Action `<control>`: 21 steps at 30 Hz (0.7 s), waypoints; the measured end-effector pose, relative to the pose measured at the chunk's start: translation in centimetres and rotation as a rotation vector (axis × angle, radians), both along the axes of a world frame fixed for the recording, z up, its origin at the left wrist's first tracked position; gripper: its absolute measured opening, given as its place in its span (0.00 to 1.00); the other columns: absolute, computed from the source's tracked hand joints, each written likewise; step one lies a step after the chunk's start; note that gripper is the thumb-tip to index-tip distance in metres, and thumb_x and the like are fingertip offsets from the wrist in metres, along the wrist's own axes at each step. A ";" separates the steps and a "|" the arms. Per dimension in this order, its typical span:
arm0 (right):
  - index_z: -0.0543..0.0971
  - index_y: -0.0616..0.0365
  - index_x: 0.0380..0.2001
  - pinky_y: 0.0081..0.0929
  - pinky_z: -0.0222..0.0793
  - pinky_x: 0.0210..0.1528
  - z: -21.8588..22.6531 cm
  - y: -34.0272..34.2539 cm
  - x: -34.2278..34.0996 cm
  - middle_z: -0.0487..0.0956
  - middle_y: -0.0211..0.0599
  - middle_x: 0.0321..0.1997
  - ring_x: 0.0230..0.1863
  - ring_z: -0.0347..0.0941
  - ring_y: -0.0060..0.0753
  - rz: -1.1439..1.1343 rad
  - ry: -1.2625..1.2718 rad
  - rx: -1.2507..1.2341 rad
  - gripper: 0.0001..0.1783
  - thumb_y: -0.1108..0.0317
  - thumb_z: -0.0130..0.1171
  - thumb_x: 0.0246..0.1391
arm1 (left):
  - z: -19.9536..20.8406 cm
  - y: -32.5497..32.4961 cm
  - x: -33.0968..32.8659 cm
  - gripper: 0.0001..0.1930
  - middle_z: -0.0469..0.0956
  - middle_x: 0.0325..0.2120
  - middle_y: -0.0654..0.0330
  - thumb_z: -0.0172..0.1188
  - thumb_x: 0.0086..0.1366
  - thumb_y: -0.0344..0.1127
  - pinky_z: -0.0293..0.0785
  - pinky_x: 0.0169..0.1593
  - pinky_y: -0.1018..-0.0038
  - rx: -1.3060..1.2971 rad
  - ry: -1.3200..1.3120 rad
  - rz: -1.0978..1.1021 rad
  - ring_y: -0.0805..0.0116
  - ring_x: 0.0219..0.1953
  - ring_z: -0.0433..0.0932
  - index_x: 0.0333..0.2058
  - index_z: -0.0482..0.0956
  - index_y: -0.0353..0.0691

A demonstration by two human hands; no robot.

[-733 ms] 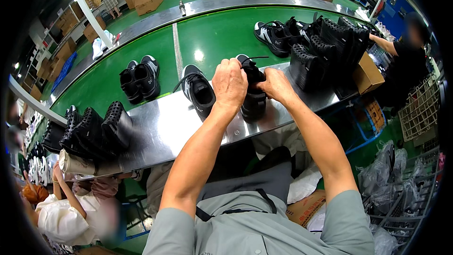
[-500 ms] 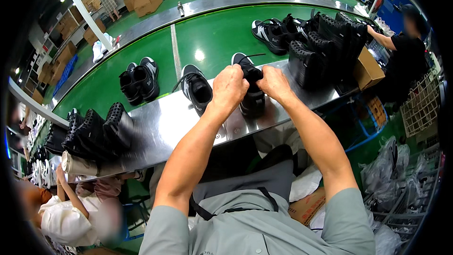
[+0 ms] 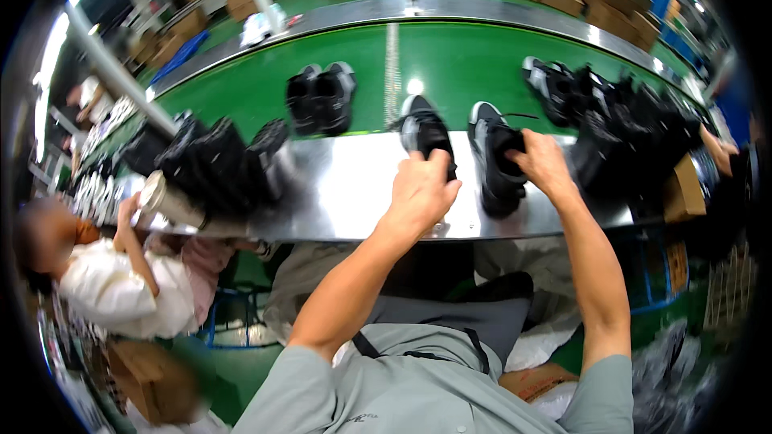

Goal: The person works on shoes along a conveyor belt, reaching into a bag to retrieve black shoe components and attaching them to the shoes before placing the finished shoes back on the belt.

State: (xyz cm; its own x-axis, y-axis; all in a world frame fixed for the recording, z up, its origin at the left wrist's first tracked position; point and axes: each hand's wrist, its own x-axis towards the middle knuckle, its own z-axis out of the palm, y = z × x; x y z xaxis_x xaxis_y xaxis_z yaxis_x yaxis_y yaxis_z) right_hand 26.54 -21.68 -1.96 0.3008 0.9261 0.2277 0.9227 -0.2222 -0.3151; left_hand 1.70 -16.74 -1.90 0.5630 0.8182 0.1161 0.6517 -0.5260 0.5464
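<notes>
Two black sneakers with grey toes stand side by side on the metal ledge in front of me, toes pointing away. My left hand (image 3: pixel 425 191) is closed on the collar of the left sneaker (image 3: pixel 421 122), covering its heel. On the right sneaker (image 3: pixel 487 143), my right hand (image 3: pixel 545 162) pinches the right side of the collar. A loose black lace sticks out to the right from that sneaker. Motion blurs the picture somewhat, and the fingertips inside the openings are hidden.
Another sneaker pair (image 3: pixel 320 98) stands on the green belt (image 3: pixel 458 64) beyond the metal ledge (image 3: pixel 338 201). Black boots (image 3: pixel 217 157) line the left; more dark footwear (image 3: pixel 635 128) crowds the right beside a carton (image 3: pixel 683 190). At left, a person in white (image 3: pixel 129 289) holds a beige cylinder-shaped thing (image 3: pixel 170 199).
My left hand has left the right sneaker and moved onto the left one. My right hand stays at the right sneaker's collar. The whole view has swung, shifting the scene rightward.
</notes>
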 end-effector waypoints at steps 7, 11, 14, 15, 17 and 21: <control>0.81 0.70 0.41 0.39 0.74 0.41 3.7 -1.8 -2.0 0.83 0.55 0.34 0.36 0.81 0.50 0.001 0.215 0.012 0.28 0.53 0.72 0.49 | 3.4 0.4 -9.4 0.18 0.80 0.44 0.47 0.71 0.58 0.32 0.75 0.53 0.60 0.510 -0.369 -0.012 0.46 0.49 0.78 0.46 0.80 0.34; 0.79 0.71 0.44 0.25 0.72 0.31 7.4 -4.7 -4.6 0.82 0.44 0.27 0.26 0.76 0.27 0.036 0.421 0.154 0.21 0.64 0.69 0.56 | 8.5 4.2 -19.3 0.10 0.80 0.39 0.50 0.67 0.61 0.31 0.72 0.49 0.58 0.945 -0.131 0.584 0.48 0.43 0.76 0.40 0.81 0.34; 0.80 0.70 0.42 0.19 0.68 0.28 7.4 -4.6 -7.3 0.80 0.34 0.23 0.23 0.73 0.18 0.139 0.614 0.139 0.14 0.70 0.68 0.58 | 8.4 7.8 -25.0 0.23 0.80 0.44 0.47 0.66 0.65 0.47 0.72 0.55 0.57 0.866 0.151 0.833 0.46 0.50 0.76 0.47 0.82 0.31; 0.80 0.69 0.41 0.19 0.68 0.28 7.3 -4.6 -8.3 0.80 0.33 0.23 0.23 0.73 0.18 0.191 0.628 0.128 0.14 0.70 0.68 0.58 | 8.4 8.7 -26.3 0.23 0.81 0.44 0.47 0.67 0.64 0.48 0.72 0.55 0.57 0.778 0.237 0.852 0.46 0.50 0.76 0.47 0.82 0.32; 0.79 0.68 0.40 0.19 0.68 0.27 7.6 -4.7 -9.8 0.81 0.33 0.23 0.24 0.73 0.17 0.247 0.632 0.093 0.12 0.71 0.67 0.59 | 8.8 9.3 -27.0 0.24 0.81 0.43 0.47 0.68 0.63 0.49 0.72 0.55 0.57 0.687 0.313 0.855 0.46 0.49 0.76 0.47 0.83 0.33; 0.78 0.67 0.47 0.22 0.76 0.34 7.8 -5.6 -12.6 0.83 0.35 0.30 0.28 0.76 0.20 0.177 0.741 0.274 0.15 0.69 0.65 0.62 | 10.5 7.9 -24.6 0.20 0.82 0.39 0.55 0.73 0.57 0.45 0.73 0.52 0.60 1.053 0.077 0.769 0.51 0.43 0.78 0.43 0.84 0.38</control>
